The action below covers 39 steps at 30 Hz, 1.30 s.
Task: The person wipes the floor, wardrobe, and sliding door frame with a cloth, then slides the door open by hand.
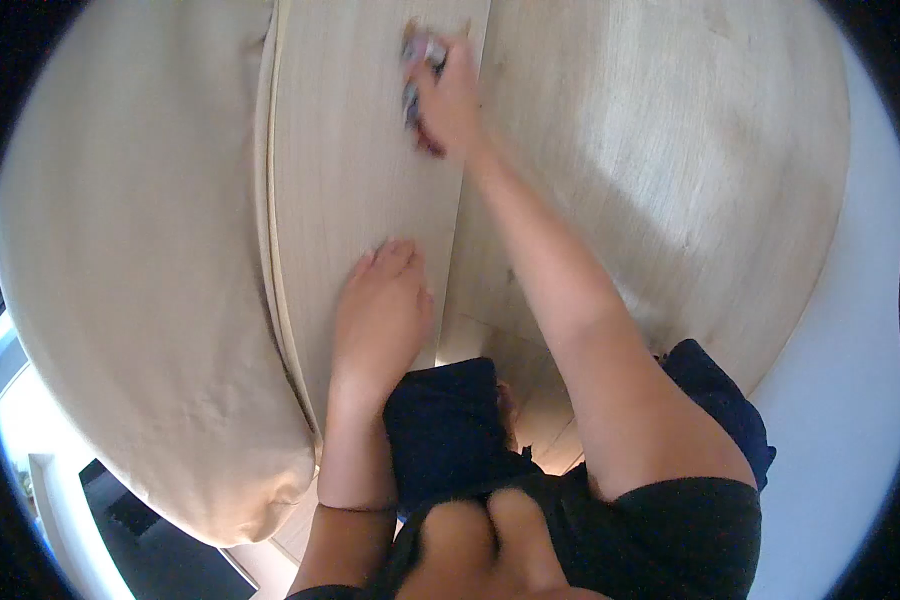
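In the head view, my right hand (452, 98) reaches far out over a pale wood-grain board (350, 150). Its fingers close around a crumpled multicoloured cloth (425, 52), grey, pinkish and dark red, blurred by motion. The cloth appears to be against the board's surface, near its right edge. Closer to my body, my left hand (382, 305) lies palm down on the same board, with its fingers stretched forward and nothing visible in it.
A large beige padded piece (150, 250) runs along the board's left side. To the right stands a broad wood-grain panel (670, 150), with a pale wall (850, 350) beyond. A dark flat panel (155, 530) shows at lower left. My dark-clothed legs are below.
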Available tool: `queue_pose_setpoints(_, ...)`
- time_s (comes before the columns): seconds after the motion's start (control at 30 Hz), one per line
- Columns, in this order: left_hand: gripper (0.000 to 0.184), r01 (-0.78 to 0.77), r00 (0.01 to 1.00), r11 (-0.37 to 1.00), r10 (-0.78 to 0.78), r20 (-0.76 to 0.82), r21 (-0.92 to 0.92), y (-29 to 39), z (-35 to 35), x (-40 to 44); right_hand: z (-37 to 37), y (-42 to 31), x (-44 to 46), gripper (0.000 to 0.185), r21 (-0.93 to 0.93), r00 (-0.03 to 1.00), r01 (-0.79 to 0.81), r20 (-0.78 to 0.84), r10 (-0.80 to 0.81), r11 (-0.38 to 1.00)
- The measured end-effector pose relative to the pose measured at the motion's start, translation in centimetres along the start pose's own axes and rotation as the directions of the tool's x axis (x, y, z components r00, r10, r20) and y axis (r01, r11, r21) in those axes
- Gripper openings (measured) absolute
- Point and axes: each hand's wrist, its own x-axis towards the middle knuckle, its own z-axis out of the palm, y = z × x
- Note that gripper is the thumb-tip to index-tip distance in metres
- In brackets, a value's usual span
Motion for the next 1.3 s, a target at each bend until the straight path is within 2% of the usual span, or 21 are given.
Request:
queue_pose_setpoints(0.07,0.039,0.034,0.998,0.992,-0.028,0.050,-0.118,0.3,-1.1,-0.8,0.7,0.5,-7.6,0.032,-0.168,0.947,0.313,-0.021,-0.321,0.935)
queue_pose_setpoints(0.17,0.035,0.057,0.998,0.986,-0.055,0.019,-0.154,0.0,-0.2,-2.3,0.5,3.7,-15.6,0.032,-0.052,0.941,0.339,0.042,-0.337,0.939)
queue_pose_setpoints(0.23,0.034,0.032,0.999,0.991,-0.031,0.004,-0.133,-0.6,2.0,-2.9,1.1,5.7,-14.4,0.033,-0.172,0.995,-0.040,-0.092,0.024,0.984)
queue_pose_setpoints(0.27,0.033,0.018,1.000,0.993,-0.019,-0.010,-0.120,-0.5,2.3,-2.9,0.7,5.7,-9.9,0.032,-0.006,0.986,-0.158,-0.062,0.157,0.987)
queue_pose_setpoints(0.33,0.032,0.029,1.000,0.990,-0.030,-0.005,-0.138,-0.3,2.7,-2.8,-0.2,6.1,-5.2,0.031,0.159,0.959,-0.279,-0.001,0.282,0.947)
queue_pose_setpoints(0.43,0.031,0.032,0.999,0.987,-0.034,-0.016,-0.160,0.2,1.4,-2.3,-1.0,4.5,-4.1,0.030,0.084,0.990,-0.143,0.034,0.140,0.986)
queue_pose_setpoints(0.5,0.030,0.051,0.998,0.978,-0.060,-0.033,-0.205,0.8,0.5,-1.6,-1.2,4.2,-7.3,0.031,0.057,0.966,0.242,0.078,-0.246,0.969)
queue_pose_setpoints(0.57,0.030,0.024,1.000,0.982,-0.023,0.011,-0.188,0.7,0.5,-1.8,-1.3,6.3,-5.6,0.034,0.049,0.969,0.225,0.091,-0.229,0.973)
queue_pose_setpoints(0.63,0.031,0.001,1.000,0.985,0.002,0.016,-0.170,-0.3,1.8,-1.9,-2.3,6.6,-3.1,0.037,0.096,0.992,-0.070,0.116,0.059,0.993)
queue_pose_setpoints(0.67,0.031,-0.012,1.000,0.988,0.012,0.002,-0.155,-0.3,1.9,-1.9,-2.6,5.9,-2.9,0.038,0.286,0.984,-0.147,0.138,0.111,0.947)
queue_pose_setpoints(0.7,0.031,-0.011,1.000,0.987,0.011,0.003,-0.163,0.3,2.0,-2.4,-2.6,5.4,-4.2,0.038,0.280,0.983,-0.149,0.142,0.113,0.948)
queue_pose_setpoints(0.77,0.032,0.024,0.999,0.983,-0.030,-0.030,-0.185,1.1,0.0,-2.2,-2.0,2.9,-5.6,0.035,0.044,0.992,0.004,0.124,-0.009,0.999)
queue_pose_setpoints(0.8,0.032,0.029,0.999,0.982,-0.036,-0.037,-0.188,1.3,-0.9,-2.1,-2.0,2.0,-5.3,0.035,0.113,0.984,0.157,0.064,-0.164,0.981)
queue_pose_setpoints(0.83,0.033,0.023,0.998,0.982,-0.033,-0.048,-0.188,1.5,-1.2,-2.2,-2.3,1.5,-4.7,0.035,0.112,0.984,0.156,0.074,-0.164,0.981)
queue_pose_setpoints(0.9,0.034,0.016,0.998,0.982,-0.026,-0.049,-0.186,1.9,-1.6,-2.4,-3.3,1.7,-3.0,0.035,0.090,0.989,-0.123,0.092,0.115,0.988)
queue_pose_setpoints(0.97,0.034,-0.005,1.000,0.990,0.002,-0.026,-0.140,2.0,-2.3,-2.1,-3.1,2.0,-2.9,0.037,0.145,0.990,-0.098,0.119,0.081,0.985)
queue_pose_setpoints(1.07,0.034,-0.002,0.999,0.989,-0.005,-0.044,-0.148,1.6,-2.3,-2.0,-2.2,0.4,-5.2,0.040,0.048,0.979,0.171,0.109,-0.175,0.984)
queue_pose_setpoints(1.1,0.034,0.003,0.999,0.988,-0.009,-0.040,-0.155,1.6,-2.4,-2.1,-2.3,0.6,-5.0,0.040,0.045,0.979,0.167,0.115,-0.171,0.985)
queue_pose_setpoints(1.17,0.033,0.018,1.000,0.976,-0.017,0.009,-0.216,1.9,-2.8,-2.3,-2.8,1.6,-3.5,0.041,0.013,0.993,-0.092,0.081,0.090,0.996)
queue_pose_setpoints(1.23,0.032,0.011,1.000,0.980,-0.014,-0.012,-0.198,1.7,-2.3,-2.4,-3.2,0.7,-2.7,0.043,0.095,0.973,-0.204,0.130,0.191,0.974)
queue_pose_setpoints(1.3,0.032,0.017,0.999,0.984,-0.023,-0.033,-0.176,1.5,-2.4,-2.3,-3.2,-1.3,-4.9,0.043,0.017,0.964,-0.190,0.190,0.184,0.982)
